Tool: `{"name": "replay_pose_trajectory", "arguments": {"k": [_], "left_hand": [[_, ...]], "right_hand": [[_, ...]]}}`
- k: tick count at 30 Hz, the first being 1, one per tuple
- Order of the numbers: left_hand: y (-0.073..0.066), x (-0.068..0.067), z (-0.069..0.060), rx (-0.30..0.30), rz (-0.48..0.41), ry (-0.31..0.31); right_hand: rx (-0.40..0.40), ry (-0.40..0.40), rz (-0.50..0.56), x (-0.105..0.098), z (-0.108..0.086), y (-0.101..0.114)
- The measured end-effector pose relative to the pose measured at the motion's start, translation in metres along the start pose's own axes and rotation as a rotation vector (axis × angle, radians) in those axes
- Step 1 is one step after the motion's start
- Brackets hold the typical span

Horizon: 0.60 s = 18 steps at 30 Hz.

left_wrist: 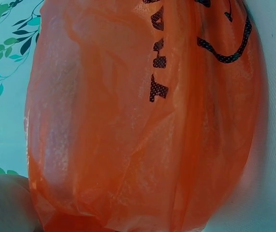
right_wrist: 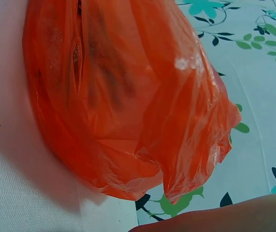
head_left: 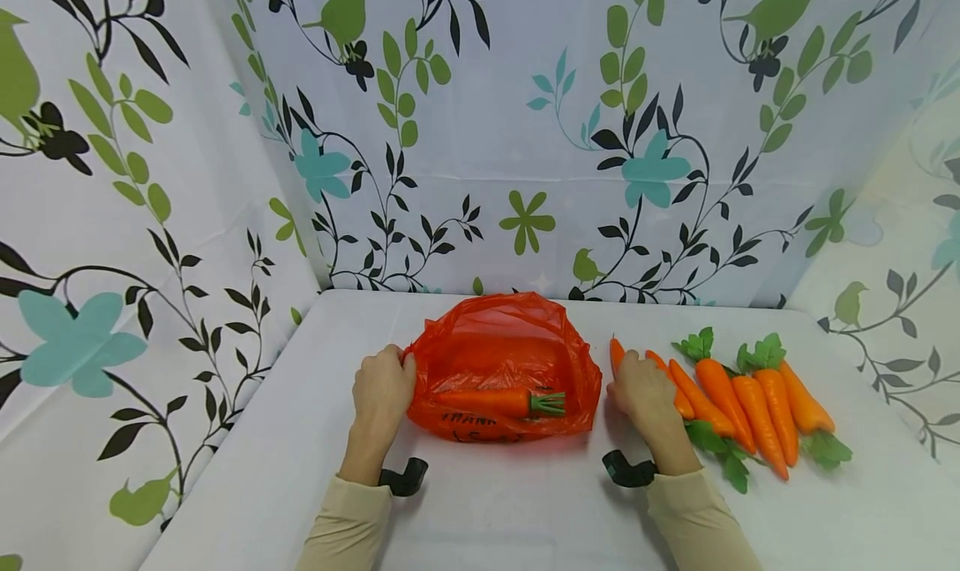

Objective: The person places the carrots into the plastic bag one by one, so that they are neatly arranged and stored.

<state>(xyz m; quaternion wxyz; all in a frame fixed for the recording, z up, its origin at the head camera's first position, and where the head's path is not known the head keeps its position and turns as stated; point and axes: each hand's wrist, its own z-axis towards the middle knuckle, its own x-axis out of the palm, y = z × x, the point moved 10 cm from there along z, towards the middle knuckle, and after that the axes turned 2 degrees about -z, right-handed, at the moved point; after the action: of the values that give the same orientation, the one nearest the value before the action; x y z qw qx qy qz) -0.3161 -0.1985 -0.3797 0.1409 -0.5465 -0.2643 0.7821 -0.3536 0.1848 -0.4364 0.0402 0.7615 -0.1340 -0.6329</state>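
A thin red plastic bag (head_left: 495,358), printed with black letters, lies with its mouth held wide. Inside it, a carrot (head_left: 487,402) with a green stem end points to the right. My left hand (head_left: 385,388) pinches the bag's left rim. Just beyond the bag's right side, my right hand (head_left: 645,393) grips a carrot (head_left: 617,356), whose narrow tip shows above the fingers; the hand hides the rest. In the left wrist view, the bag (left_wrist: 123,125) fills most of the picture. The bag (right_wrist: 114,96) also fills the right wrist view, with crumpled edges.
Several loose carrots (head_left: 753,404) with green leaves lie in a row to the right of my right hand. The white table (head_left: 517,504) meets a leaf-and-bird patterned cloth (head_left: 480,179) behind and at both sides.
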Motion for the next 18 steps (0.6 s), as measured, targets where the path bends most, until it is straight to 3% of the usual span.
{"name": "replay_pose_trajectory", "arguments": {"k": [18], "left_hand": [[-0.0002,-0.0002,-0.0001,-0.002,-0.005,0.004]], "right_hand": [[-0.005,-0.007,0.026,0.0008,0.0031,0.0002]]}}
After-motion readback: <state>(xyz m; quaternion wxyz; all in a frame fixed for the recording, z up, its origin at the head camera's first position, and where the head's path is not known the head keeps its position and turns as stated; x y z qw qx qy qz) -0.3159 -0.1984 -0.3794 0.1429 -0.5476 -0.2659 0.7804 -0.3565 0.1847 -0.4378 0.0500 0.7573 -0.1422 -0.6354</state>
